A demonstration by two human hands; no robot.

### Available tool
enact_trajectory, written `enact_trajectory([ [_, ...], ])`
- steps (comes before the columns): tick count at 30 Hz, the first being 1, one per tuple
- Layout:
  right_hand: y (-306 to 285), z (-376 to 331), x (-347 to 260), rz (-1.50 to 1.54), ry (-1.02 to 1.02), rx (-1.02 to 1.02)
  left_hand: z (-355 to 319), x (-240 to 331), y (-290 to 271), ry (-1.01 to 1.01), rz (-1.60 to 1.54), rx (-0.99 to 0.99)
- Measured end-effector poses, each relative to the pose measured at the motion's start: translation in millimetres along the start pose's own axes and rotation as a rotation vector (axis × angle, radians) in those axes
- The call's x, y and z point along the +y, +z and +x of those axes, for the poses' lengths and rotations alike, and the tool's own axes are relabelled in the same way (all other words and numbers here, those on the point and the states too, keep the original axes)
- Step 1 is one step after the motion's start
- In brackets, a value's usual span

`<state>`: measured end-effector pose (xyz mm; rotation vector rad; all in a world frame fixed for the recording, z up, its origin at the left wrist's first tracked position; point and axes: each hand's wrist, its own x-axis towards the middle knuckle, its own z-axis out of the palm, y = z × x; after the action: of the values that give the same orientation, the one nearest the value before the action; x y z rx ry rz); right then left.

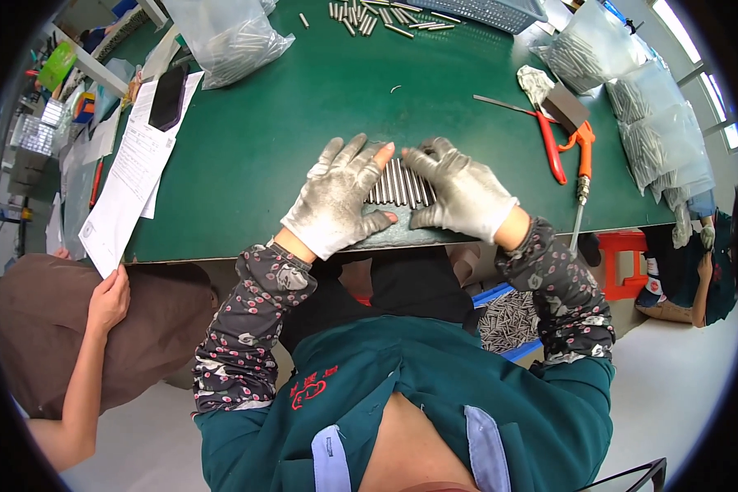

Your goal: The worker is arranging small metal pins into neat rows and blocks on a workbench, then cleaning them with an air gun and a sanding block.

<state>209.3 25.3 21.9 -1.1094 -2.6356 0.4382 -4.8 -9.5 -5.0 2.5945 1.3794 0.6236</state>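
Note:
Short steel pins [399, 184] lie side by side in a row near the front edge of the green table [303, 107]. My left hand [334, 201], in a soiled white glove with bare thumb and index tips, lies at the row's left end. Its fingers are stretched and apart, with thumb and index at the pins' near and far ends. At the right end, my right hand [466, 193], gloved too, curls its fingers and thumb around the pins. Both palms face down, hiding the row's outer parts.
Loose pins [373, 18] and a blue-grey basket [488, 12] are at the back. Bagged pins [236, 49] stand left, more bags [656, 123] right. Red-handled pliers [549, 143] and an orange air gun [584, 152] lie right. A person's hand [109, 299] holds papers [131, 176].

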Motion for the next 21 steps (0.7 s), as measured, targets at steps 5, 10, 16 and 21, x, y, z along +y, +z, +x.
enact_trajectory([
  [5, 3.4, 5.7, -6.8, 0.017, 0.038, 0.014, -1.1, -3.3, -0.2, 0.021, -0.065, 0.05],
  [10, -0.6, 1.6, -9.2, 0.05, 0.05, -0.035, -4.1, 3.6, 2.4, 0.048, -0.059, 0.051],
  [16, -31.5, 37.5, 44.5, 0.026, 0.085, 0.186, 17.6, 9.7, -14.7, 0.251, -0.041, -0.16],
  [21, -43.7, 113.4, 108.8, -0.39, 0.35, 0.153, 17.7, -2.2, 10.7, 0.409, 0.018, -0.175],
])
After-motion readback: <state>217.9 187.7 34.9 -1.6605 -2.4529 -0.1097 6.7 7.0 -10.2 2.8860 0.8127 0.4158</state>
